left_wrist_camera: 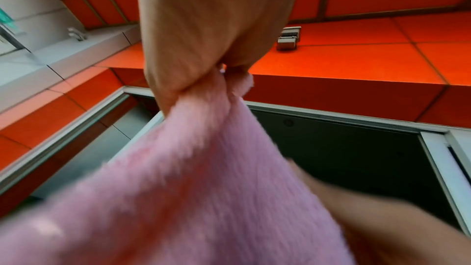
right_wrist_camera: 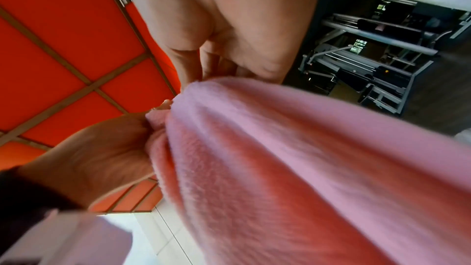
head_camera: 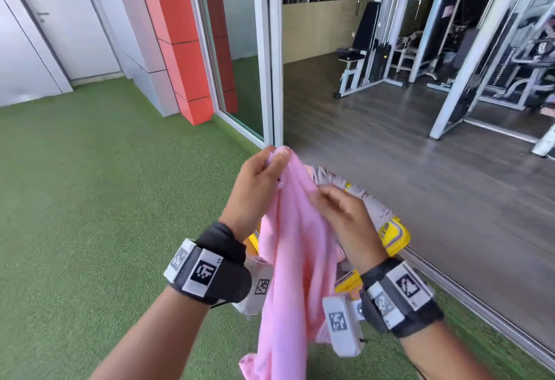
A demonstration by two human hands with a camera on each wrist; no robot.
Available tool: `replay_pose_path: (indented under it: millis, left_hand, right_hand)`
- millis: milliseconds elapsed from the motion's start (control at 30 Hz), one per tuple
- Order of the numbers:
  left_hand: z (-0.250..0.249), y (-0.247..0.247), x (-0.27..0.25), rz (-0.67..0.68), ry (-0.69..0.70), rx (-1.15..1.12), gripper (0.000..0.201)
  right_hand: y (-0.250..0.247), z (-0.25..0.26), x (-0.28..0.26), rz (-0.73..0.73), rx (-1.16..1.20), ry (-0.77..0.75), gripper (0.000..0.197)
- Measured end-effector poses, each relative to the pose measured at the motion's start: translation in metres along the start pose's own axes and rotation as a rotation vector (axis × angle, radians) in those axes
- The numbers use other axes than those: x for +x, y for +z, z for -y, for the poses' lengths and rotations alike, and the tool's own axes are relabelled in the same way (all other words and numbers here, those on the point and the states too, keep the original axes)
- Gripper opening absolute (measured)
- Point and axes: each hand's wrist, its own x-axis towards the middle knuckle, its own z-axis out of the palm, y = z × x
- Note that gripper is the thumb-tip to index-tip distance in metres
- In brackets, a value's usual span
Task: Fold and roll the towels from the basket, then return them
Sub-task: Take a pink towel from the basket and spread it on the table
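I am watching the left hand (head_camera: 258,187) pinching the top corner of a pink towel (head_camera: 295,259) between curled fingers, so the towel is hanging in the air above the green turf (head_camera: 90,199). The right hand (head_camera: 345,217) is touching the towel's upper edge, its fingers blurred, so I cannot tell whether they are gripping. Below the towel, a yellow basket (head_camera: 396,235) is sitting on the turf, holding pale crumpled towels (head_camera: 372,202).

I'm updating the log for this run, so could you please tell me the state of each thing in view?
pink towel: unfolded, hanging in the air.
left hand: pinches the towel's top corner.
right hand: fingers on the towel's edge, grip unclear.
yellow basket: on the floor, other towels inside.
glass door: open.
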Motion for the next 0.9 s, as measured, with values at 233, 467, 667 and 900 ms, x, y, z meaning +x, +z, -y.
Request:
replay_pose_path:
  millis: [233,467,667,900]
  left_hand:
    - [-0.014,0.003,-0.021,0.347,-0.071,0.079,0.024]
    - [-0.011,-0.017,0.003,0.188,-0.076,-0.245,0.033]
    - [-0.005,0.011,-0.022,0.399,-0.008,-0.042,0.032]
    - [-0.009,-0.006,-0.001,0.226,-0.075,-0.362,0.016]
  right_hand:
    - [-0.007,0.027,0.012,-0.056,-0.083,-0.161,0.022]
    - [-0.007,0.005,-0.006,-0.041,-0.13,-0.07,0.025]
    - [-0.02,0.032,0.012,-0.096,-0.209,-0.154,0.013]
    - [-0.026,0.009,-0.018,-0.048,-0.186,-0.063,0.019]
